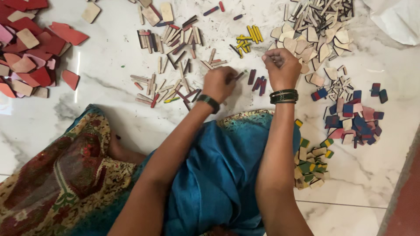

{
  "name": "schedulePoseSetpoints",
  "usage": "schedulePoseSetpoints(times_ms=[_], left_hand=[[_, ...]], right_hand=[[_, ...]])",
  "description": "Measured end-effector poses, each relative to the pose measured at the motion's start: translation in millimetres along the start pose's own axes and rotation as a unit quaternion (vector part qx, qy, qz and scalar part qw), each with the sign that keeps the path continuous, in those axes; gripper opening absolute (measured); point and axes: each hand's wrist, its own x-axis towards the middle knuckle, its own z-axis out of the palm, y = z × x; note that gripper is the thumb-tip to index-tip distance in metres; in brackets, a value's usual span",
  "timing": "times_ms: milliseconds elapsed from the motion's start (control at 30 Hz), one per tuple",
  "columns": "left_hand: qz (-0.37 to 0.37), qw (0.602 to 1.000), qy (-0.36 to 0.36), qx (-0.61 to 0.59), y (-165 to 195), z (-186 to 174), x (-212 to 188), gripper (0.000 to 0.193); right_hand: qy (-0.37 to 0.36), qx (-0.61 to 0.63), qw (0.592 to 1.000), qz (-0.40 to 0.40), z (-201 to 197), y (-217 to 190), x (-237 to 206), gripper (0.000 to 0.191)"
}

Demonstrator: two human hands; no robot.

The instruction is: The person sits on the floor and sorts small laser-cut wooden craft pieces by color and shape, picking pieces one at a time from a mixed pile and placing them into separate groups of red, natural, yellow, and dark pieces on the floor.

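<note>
My left hand (218, 83) rests low over the white marble floor (105, 83), fingers closed on a thin dark wooden stick (238, 76) that pokes out to the right. My right hand (282, 65) is curled into a fist just right of it, next to a heap of plain wooden pieces (315, 35); what it holds is hidden. Between the hands lie a few maroon and blue sticks (258, 83). Scattered mixed sticks (170, 85) lie left of my left hand.
Red and pink flat pieces (30, 52) pile at the far left. Yellow sticks (249, 37) lie at the top middle. Blue and pink pieces (354, 120) heap at the right, green-yellow pieces (311, 164) by my knee. A white bag (396, 17) sits top right.
</note>
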Motion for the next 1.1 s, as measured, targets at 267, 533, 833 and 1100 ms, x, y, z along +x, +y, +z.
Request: schedulePoseSetpoints(times_ms=[267,533,833,1100], left_hand=[[0.008,0.999,-0.005,0.043,14,54,17,0.008],[0.064,0.998,0.023,-0.006,-2,27,4,0.018],[0.011,0.982,0.159,0.104,-45,-93,-11,0.03],[-0.019,0.984,0.127,0.125,-53,-94,-11,0.032]], right_hand=[[0.023,0.054,0.998,-0.012,-3,8,5,0.007],[0.012,0.058,0.998,-0.016,-2,8,6,0.007],[-0.008,0.045,0.999,-0.021,0,3,-2,0.009],[-0.019,0.017,1.0,0.003,-3,-5,-9,0.01]])
